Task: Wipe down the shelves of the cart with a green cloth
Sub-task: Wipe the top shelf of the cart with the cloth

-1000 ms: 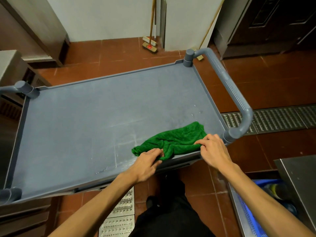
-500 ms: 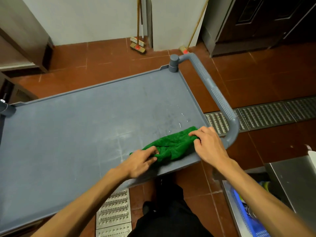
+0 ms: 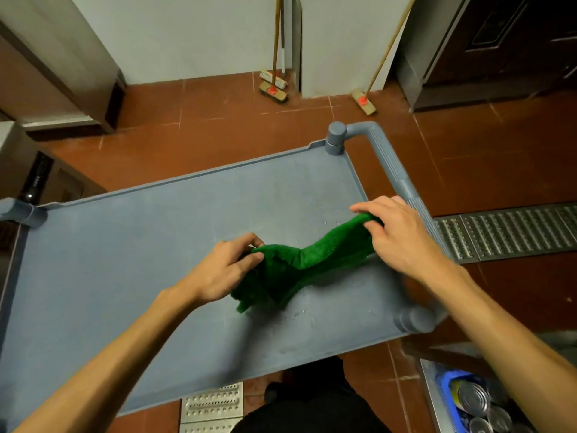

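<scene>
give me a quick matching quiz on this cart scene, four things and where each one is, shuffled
1 green cloth
2 brooms
3 tin cans
4 drain grate

a leaning against the wall
b in the blue basket
c set in the floor beside the cart handle
d gripped by the left hand and right hand at the top shelf

Pairs: 1-d, 2-a, 3-b, 4-c
</scene>
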Available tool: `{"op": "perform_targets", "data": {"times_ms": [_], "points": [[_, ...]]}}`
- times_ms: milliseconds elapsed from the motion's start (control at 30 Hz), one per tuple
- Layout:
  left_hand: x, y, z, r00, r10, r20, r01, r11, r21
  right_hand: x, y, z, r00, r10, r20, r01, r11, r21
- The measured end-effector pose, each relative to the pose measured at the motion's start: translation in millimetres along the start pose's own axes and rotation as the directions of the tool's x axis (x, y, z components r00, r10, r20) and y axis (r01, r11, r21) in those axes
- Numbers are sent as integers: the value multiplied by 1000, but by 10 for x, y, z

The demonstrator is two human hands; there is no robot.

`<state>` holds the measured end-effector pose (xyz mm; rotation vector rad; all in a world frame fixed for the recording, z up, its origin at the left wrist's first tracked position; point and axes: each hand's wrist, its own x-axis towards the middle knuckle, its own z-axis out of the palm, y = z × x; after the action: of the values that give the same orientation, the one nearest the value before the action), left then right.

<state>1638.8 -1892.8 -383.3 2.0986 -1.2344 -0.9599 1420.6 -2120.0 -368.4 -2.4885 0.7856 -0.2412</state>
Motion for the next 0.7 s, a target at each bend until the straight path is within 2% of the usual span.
{"op": "perform_targets", "data": {"times_ms": [133, 267, 500, 600, 700], "points": [[237, 59, -190, 995, -22, -101, 17, 999, -50, 346, 46, -178, 995, -18, -99, 20, 1000, 18], [572, 71, -393, 974, -29, -225, 30, 1000, -1, 793, 123, -276, 979, -9, -202, 11, 1000, 9], [1297, 72, -878, 870, -25, -492, 88, 990, 106, 1690, 188, -294, 955, -10, -295, 14, 1000, 11], [1513, 3, -976, 856, -12, -516, 91, 988, 127, 1873, 262, -162, 951, 17, -310, -6, 999, 35], [1651, -163, -851, 879, -29, -476, 135, 972, 191, 1901, 404, 94, 964, 85, -252, -81, 996, 27]]}}
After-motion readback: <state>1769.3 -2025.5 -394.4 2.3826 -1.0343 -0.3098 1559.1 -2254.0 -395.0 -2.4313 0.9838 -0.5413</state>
